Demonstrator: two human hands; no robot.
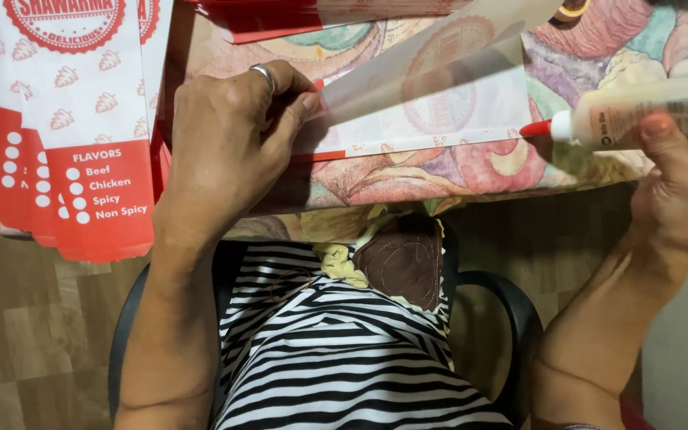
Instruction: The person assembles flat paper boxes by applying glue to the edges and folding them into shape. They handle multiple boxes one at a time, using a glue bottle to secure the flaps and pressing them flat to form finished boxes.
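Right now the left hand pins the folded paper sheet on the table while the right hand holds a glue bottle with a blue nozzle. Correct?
Not quite: the head view shows the glue bottle has a red nozzle. The rest holds: left hand pins the paper sheet, right hand holds the bottle.

Looks like a home workspace used for small-scale packaging, not a factory; table (408, 179) wears a household cloth w/ a busy floral print, its near edge hanging toward the person's lap; stack of red-and-white printed paper food bags (81, 135) overhangs the near-left edge, more red sheets (280, 16) at the far edge; wood-look laminate floor (25, 334) below; black armchair-type seat (511, 310); hand-done glue bottle (639, 111) work suggests a cottage setup.
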